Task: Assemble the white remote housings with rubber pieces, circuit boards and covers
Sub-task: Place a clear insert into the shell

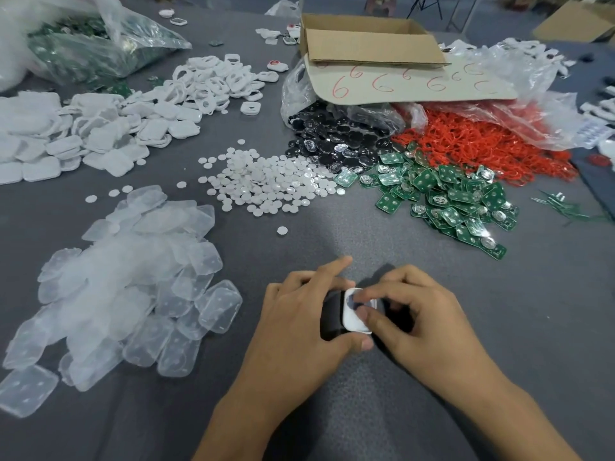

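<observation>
Small white plastic remote housing [352,316] between both hands, low centre, over grey tabletop [332,234]; contact with tabletop unclear. Left hand [299,311] grip wrapped round housing's left side, thumb at lower edge. Right hand [422,311] grip pinching housing, thumb pressing on top face. Translucent rubber pieces [133,287] heaped at left. Green circuit boards [449,197] piled beyond, right. White plastic covers [100,138] far left.

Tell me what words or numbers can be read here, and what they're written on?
"6": hand-drawn in red, repeated several times across the cardboard flap below the open box.
Green circuit boards: any print is too small to read.
Nothing else legible.
</observation>
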{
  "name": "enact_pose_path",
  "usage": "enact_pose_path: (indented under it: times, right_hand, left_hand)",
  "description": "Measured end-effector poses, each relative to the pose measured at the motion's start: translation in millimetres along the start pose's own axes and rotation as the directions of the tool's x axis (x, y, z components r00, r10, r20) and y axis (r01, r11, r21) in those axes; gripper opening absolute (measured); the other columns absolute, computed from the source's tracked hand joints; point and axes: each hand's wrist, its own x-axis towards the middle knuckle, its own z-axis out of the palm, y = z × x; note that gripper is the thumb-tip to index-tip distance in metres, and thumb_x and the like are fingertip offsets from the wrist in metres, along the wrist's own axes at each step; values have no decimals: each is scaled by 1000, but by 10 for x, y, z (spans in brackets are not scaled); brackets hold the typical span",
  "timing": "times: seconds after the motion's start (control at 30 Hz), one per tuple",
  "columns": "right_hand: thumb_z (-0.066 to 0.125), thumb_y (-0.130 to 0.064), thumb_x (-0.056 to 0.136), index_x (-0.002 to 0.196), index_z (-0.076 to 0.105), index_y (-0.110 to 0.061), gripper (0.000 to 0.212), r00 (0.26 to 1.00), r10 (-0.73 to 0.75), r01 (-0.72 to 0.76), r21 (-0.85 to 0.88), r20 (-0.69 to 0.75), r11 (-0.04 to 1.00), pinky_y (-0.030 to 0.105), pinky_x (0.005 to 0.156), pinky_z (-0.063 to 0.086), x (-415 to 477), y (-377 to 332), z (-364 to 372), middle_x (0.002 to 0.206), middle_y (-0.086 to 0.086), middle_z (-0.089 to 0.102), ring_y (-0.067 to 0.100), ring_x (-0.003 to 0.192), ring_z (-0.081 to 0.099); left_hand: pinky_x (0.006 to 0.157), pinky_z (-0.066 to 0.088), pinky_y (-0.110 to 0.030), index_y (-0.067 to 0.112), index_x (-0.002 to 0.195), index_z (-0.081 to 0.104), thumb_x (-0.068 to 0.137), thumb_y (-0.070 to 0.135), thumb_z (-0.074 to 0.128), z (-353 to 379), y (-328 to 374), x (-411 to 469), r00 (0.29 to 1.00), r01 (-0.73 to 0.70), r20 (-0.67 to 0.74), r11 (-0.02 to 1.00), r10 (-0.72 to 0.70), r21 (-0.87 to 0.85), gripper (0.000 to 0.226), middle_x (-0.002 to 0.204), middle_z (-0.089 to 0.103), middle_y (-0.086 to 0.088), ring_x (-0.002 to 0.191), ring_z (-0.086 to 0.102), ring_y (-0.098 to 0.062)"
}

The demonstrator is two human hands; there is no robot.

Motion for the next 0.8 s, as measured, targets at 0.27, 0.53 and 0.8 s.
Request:
enact_pose_path:
  times: [0.27,0.53,0.8]
  right_hand:
    - [79,-19,84,100,73,-41,28,968,65,-57,40,-244,998,8,71,42,-22,75,-119,92,-14,62,11,79,61]
    - [71,-26,88,128,64,-20,42,788,322,-479,-193,-526,856,31,96,34,348,622,-462,120,11,56,31,114,48]
    - [69,-33,87,111,72,-27,25,736,353,-554,-213,-578,805,42,91,31,602,737,-431,121,0,59,28,122,36]
  left_hand:
    - [108,17,-16,54,144,35,58,79,70,-26,54,-5,998,-57,8,996,57,62,96,136,40,41,133,32,13]
    - [100,49,-41,38,133,55,90,43,70,141,564,500,990,-122,-75,990,116,-72,46,125,55,20,118,52,-4]
    - [96,47,-41,9,124,62,102,23,60,675,1082,1785,984,-109,158,980,83,165,27,121,53,-12,113,54,-30]
